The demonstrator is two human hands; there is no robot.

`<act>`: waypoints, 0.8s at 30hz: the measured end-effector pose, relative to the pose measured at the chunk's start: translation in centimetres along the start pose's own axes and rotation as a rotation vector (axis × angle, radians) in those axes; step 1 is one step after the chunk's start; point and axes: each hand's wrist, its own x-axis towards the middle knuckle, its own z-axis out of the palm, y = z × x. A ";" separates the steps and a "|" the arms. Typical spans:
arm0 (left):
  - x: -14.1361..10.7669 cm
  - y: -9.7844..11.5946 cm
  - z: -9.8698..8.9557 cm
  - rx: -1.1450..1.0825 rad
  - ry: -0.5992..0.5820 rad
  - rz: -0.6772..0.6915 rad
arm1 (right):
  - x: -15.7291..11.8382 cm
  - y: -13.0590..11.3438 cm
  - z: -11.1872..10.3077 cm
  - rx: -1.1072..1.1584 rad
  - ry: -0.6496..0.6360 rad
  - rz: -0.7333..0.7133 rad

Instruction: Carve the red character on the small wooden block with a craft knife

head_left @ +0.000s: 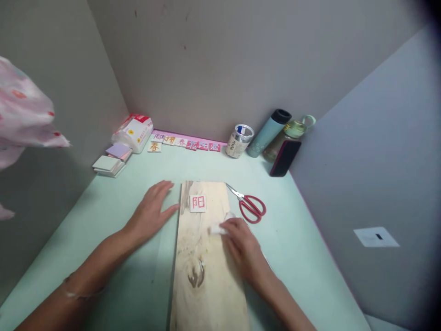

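A long wooden board [213,285] lies lengthwise in front of me on the pale green table. Near its far end sits a small white tile [197,203] with a red outlined character. My right hand [241,243] pinches a white, crumpled piece, which looks like tissue [217,229], over the right half of the board. My left hand [153,209] rests open at the board's left side, fingers stretched and holding nothing, its thumb tip at the edge. Red-handled scissors [252,208] lie with blades apart just right of the board, beyond my right hand.
Along the back wall stand a tissue pack [134,133], several painted character tiles [192,145], a can [237,141], a blue thermos [267,135], a green-lidded bottle [294,129] and a leaning phone [285,158]. Stacked blank tiles [109,165] sit at left. Pink patterned cloth [25,110] hangs upper left.
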 end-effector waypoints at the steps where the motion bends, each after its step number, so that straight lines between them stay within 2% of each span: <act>1: -1.6 -0.7 -0.4 0.024 0.002 -0.034 | -0.5 -0.4 0.0 0.040 -0.070 -0.025; 3: -5.1 -1.4 -0.8 0.071 -0.054 -0.030 | -1.0 -1.2 -0.2 0.137 -0.186 -0.046; 4: -6.7 -1.4 -0.8 0.074 -0.086 -0.003 | -0.9 -1.5 -0.3 0.165 -0.193 -0.044; 7: -10.0 0.0 -0.7 -0.008 -0.194 -0.016 | 0.6 -2.1 0.3 0.159 -0.086 -0.047; 10: -10.6 1.6 -0.9 -0.068 -0.167 -0.109 | 2.0 -2.8 2.5 0.141 -0.066 -0.145; 13: -10.5 2.2 -1.5 -0.109 -0.179 -0.117 | 1.3 -4.0 4.0 0.075 -0.208 -0.258; 15: -10.8 2.1 -1.8 -0.129 -0.196 -0.105 | -0.1 -4.4 3.4 0.105 -0.329 -0.286; 17: -11.2 2.1 -1.9 -0.143 -0.199 -0.096 | -1.1 -4.2 1.8 0.197 -0.398 -0.249; 18: -11.3 2.3 -1.9 -0.152 -0.197 -0.091 | -1.3 -3.9 0.9 0.237 -0.369 -0.204; 20: -11.0 3.0 -1.6 -0.180 -0.186 -0.065 | -1.0 -2.9 -0.1 0.262 -0.211 -0.123; 22: -10.1 4.2 -1.1 -0.222 -0.179 -0.008 | -0.3 -2.0 0.0 0.221 -0.041 -0.063; 24: -9.1 5.6 -0.8 -0.258 -0.185 0.066 | 0.1 -1.8 1.1 0.166 0.027 -0.034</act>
